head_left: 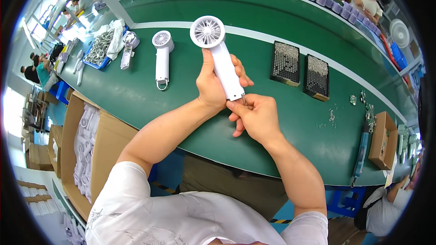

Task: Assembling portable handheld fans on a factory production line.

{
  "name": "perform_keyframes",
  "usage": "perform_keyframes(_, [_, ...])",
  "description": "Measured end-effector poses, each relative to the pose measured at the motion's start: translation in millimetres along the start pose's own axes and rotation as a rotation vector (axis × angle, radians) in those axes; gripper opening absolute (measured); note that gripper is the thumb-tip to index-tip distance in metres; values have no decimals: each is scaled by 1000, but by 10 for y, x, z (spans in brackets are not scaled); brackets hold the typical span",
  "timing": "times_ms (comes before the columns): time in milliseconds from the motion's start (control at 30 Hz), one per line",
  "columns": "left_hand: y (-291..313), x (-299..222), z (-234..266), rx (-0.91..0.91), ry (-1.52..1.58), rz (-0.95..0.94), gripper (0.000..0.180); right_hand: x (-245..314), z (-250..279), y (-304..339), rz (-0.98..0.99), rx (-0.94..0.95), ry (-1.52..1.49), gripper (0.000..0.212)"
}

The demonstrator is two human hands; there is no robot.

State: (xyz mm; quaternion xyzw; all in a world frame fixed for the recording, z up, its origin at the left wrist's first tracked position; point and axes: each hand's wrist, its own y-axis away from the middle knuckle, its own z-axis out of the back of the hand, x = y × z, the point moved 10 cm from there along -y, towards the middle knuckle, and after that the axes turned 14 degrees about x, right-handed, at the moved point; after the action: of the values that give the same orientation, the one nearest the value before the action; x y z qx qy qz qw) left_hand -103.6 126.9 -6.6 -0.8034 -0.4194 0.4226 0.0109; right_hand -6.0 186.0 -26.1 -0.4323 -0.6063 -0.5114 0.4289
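Above green belt [136,95], centre of head view: left hand [213,86] wrapped round handle of white handheld fan [218,50], head up & tilted away, thumb along handle side; right hand [255,115] pinched at handle's bottom end on small metal bit, too tiny & half-hidden by fingers to ID. On belt w/ gap to left: second white fan [161,56] lying flat, blue tray of metal parts [100,50], two black trays [299,68] to right. Lower left: cardboard box [106,149] w/ white parts, partly cut by rim blur.
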Motion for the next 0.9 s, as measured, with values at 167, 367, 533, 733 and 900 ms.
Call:
perform_keyframes(167, [10,121,-10,-64,-60,23,77,30,111,90,-17,-116,116,16])
perform_keyframes(367, [19,86,50,-93,-94,22,77,98,99,93,8,-154,208,16])
perform_keyframes(533, [-2,28,105,-103,-32,-40,76,51,95,-44,71,-42,133,19])
perform_keyframes(733, [-53,22,63,-99,-57,-101,67,-35,132,-45,60,6,35,23])
perform_keyframes(900, [-76,65,114,-88,-30,-40,67,100,124,31,126,-98,298,24])
